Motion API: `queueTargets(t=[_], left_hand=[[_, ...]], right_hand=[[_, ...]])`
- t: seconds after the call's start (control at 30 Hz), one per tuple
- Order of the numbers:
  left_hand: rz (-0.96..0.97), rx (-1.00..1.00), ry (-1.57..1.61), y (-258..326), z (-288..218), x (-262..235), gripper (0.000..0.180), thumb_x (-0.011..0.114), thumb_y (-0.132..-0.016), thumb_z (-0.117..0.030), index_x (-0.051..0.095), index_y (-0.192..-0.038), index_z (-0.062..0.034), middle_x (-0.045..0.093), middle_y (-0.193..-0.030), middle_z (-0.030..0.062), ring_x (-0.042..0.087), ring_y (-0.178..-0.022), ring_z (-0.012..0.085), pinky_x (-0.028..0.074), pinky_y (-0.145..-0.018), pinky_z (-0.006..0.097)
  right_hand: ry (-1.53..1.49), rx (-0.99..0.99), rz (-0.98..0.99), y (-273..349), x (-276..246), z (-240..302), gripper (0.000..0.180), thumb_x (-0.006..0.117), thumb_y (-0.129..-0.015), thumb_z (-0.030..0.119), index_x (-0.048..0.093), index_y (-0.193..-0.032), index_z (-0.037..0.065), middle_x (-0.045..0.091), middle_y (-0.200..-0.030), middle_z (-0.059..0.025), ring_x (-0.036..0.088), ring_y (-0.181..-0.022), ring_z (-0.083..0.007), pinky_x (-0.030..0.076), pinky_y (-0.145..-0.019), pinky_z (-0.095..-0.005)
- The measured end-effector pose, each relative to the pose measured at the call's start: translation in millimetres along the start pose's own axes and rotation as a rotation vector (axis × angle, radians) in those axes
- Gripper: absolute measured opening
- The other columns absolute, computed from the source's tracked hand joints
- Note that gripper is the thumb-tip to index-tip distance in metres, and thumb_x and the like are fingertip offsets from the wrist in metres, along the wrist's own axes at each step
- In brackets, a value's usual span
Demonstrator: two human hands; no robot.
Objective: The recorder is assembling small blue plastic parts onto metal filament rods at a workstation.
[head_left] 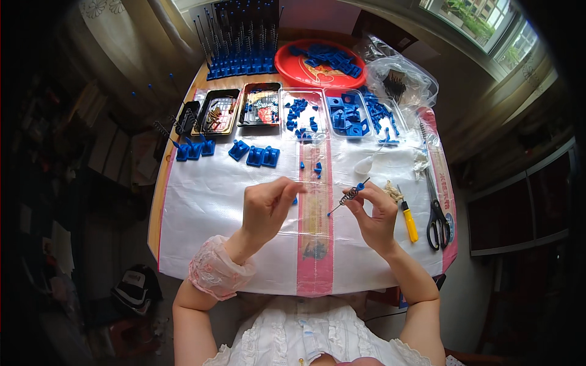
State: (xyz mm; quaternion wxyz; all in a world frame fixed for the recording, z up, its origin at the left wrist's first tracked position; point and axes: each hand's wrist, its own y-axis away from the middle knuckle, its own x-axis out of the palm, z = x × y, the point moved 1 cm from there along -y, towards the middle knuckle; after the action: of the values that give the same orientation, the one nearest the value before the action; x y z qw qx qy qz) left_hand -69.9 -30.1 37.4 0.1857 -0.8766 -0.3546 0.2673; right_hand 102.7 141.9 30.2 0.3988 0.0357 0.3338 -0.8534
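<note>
My right hand [373, 210] pinches a thin blue rod with a small metal spring [349, 195] threaded on it, held slanted above the plastic-covered table [201, 207]. My left hand [268, 204] hovers just left of it with fingers curled together, and a small blue piece [295, 199] shows at its fingertips. Both hands are over the middle of the table, about a hand's width apart.
Shallow trays [303, 113] of blue plastic parts and springs line the far side, with a red dish [320, 64] of blue parts and a rack of blue rods [241, 46] behind. Loose blue blocks [262, 156] lie mid-table. Scissors [437, 213] and a yellow-handled tool [409, 222] lie at right.
</note>
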Motion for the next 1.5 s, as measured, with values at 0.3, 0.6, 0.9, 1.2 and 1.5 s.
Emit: queueTargets(t=[0.3,0.6,0.9,1.2,1.5], left_hand=[[-0.258,0.118,-0.194,-23,23,-24,0.023,0.068,-0.102,-0.012,0.072,-0.082,-0.0013,0.063,-0.073,0.0028,0.059,-0.066,0.0103,0.040,-0.055,0.026],[0.023,-0.053,-0.334,-26,25,-30,0.030,0.065,-0.104,-0.022,0.076,-0.086,-0.0006,0.068,-0.075,0.0079,0.060,-0.060,0.0158,0.044,-0.055,0.028],[0.350,-0.152,-0.488,-22,48,-44,0.008,0.080,-0.084,-0.007,0.081,-0.092,-0.0066,0.076,-0.089,0.0080,0.072,-0.076,0.0238,0.056,-0.072,0.034],[0.424,-0.128,-0.533,-19,57,-33,0.008,0.079,-0.084,-0.009,0.081,-0.091,-0.0094,0.074,-0.088,0.0063,0.072,-0.085,0.0272,0.056,-0.077,0.038],[0.428,-0.059,-0.522,-16,63,-23,0.007,0.072,-0.091,-0.009,0.070,-0.097,-0.0044,0.068,-0.095,0.0085,0.069,-0.087,0.0288,0.056,-0.077,0.039]], right_hand=[[-0.010,-0.055,-0.037,8,3,-7,0.023,0.081,-0.081,-0.008,0.075,-0.102,-0.001,0.065,-0.081,-0.0047,0.056,-0.072,-0.0123,0.045,-0.066,-0.0266],[-0.035,-0.066,-0.064,11,2,-12,0.022,0.080,-0.081,-0.008,0.075,-0.102,-0.001,0.067,-0.083,-0.0053,0.057,-0.072,-0.0135,0.046,-0.068,-0.0274],[0.002,-0.062,-0.029,11,-1,-7,0.024,0.081,-0.080,-0.009,0.076,-0.102,-0.001,0.071,-0.086,-0.0062,0.057,-0.072,-0.0134,0.046,-0.067,-0.0274],[-0.039,-0.049,-0.056,10,-3,-12,0.024,0.081,-0.081,-0.008,0.076,-0.102,0.000,0.071,-0.087,-0.0059,0.057,-0.072,-0.0138,0.046,-0.067,-0.0275],[0.010,-0.036,-0.037,9,-5,-7,0.025,0.082,-0.079,-0.007,0.077,-0.102,0.001,0.067,-0.083,-0.0048,0.057,-0.072,-0.0134,0.046,-0.067,-0.0276]])
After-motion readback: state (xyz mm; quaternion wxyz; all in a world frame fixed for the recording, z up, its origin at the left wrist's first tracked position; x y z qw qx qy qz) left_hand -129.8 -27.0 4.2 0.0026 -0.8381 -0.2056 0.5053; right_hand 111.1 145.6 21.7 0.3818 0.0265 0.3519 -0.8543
